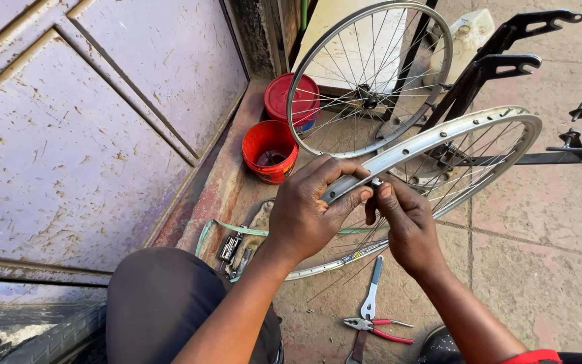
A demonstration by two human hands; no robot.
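A silver bicycle wheel rim (439, 138) with thin spokes is held tilted in front of me. My left hand (308, 209) is wrapped around the near part of the rim. My right hand (402, 222) pinches something small at the rim's inner edge, right beside the left thumb; what it pinches is hidden by the fingers. A second spoked wheel (372, 74) stands upright behind the rim.
Two red tubs (271, 152) sit by the purple metal door (69, 135). Red-handled pliers (378, 327) and a flat spanner (372, 290) lie on the paved ground. A black bicycle frame (500, 61) and a green strap (230, 229) are nearby.
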